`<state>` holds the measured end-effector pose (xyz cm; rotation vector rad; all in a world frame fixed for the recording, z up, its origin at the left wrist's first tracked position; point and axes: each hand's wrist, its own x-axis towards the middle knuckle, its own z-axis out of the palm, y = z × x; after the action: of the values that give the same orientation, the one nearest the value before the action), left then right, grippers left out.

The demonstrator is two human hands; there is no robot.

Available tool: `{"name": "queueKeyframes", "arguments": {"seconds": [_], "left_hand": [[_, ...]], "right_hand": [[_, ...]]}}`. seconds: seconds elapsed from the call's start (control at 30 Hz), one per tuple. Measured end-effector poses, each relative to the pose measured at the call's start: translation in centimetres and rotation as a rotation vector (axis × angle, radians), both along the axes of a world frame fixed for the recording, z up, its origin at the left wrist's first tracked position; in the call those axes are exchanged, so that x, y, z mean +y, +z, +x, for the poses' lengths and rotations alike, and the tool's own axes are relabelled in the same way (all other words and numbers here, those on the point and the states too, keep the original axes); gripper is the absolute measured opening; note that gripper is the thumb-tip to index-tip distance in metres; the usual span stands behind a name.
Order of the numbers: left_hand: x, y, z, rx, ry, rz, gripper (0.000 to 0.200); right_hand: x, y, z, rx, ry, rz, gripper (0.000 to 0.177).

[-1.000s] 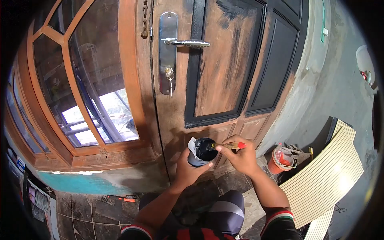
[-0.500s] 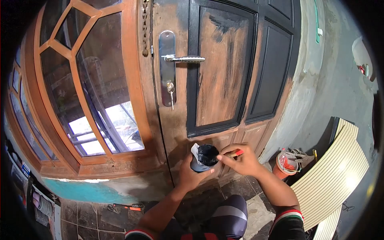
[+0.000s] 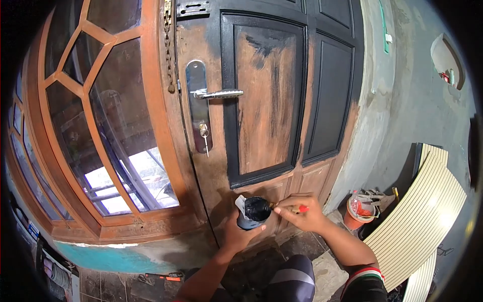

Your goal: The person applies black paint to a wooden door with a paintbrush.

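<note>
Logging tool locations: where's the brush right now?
In the head view, the brush is in the right hand, at the right-hand edge of the paint cup, below the door's partly painted panel.

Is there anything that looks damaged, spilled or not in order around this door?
The panel beside the door handle looks uneven: bare brown wood with dark streaks, inside a black border. Under the window, the turquoise paint stops raggedly at a greyish patch. I see no spill near the cup.
</note>
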<state>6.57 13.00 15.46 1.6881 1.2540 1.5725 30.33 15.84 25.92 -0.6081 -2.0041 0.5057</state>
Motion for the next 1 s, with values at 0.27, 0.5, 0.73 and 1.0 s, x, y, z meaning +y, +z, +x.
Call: {"name": "queueKeyframes", "arguments": {"seconds": [0.27, 0.5, 0.73, 1.0], "left_hand": [[2.2, -0.5, 1.0, -0.001, 0.016, 0.030, 0.075], [7.2, 0.4, 3.4, -0.202, -0.063, 0.041, 0.080], [7.8, -0.4, 4.0, -0.213, -0.046, 0.061, 0.069], [6.6, -5.6, 3.2, -0.185, -0.080, 0.030, 0.067]], "right_hand": [[1.1, 0.0, 1.3, -0.139, -0.056, -0.029, 0.016], [3.9, 1.1, 1.4, 0.346, -0.225, -0.193, 0.027], [12.3, 7.9, 0.7, 0.617, -0.360, 0.168, 0.025], [15.3, -4.5, 2.7, 0.204, -0.450, 0.386, 0.017]]}}
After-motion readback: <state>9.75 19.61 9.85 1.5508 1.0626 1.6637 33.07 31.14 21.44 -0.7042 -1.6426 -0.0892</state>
